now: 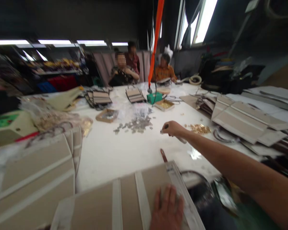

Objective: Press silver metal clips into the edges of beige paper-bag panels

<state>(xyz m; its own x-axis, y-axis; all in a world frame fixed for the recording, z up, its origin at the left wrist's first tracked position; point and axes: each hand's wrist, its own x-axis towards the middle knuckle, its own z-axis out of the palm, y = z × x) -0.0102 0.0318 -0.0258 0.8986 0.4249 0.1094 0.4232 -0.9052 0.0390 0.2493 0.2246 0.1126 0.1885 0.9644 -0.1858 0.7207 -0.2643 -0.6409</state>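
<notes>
My left hand (167, 209) lies flat, fingers stretched, on a beige panel (128, 195) with pale tape strips across it. A brown strap end (163, 155) sticks out past the panel's far edge. Farther out over the white table, the fingertips of my right hand (171, 128) are pinched together on a small dark metal piece (161, 131), too blurred to name more exactly. Left of that hand is a spread pile of small grey metal pieces (140, 124). To its right lies a heap of gold-coloured pieces (200, 128).
Striped beige panels (40, 169) are stacked at left, with more panels (240, 119) at right. Shallow boxes (107, 115) and a green box (154, 97) stand on the white table (98, 159). An orange strip (156, 44) hangs above. Several people are across the table.
</notes>
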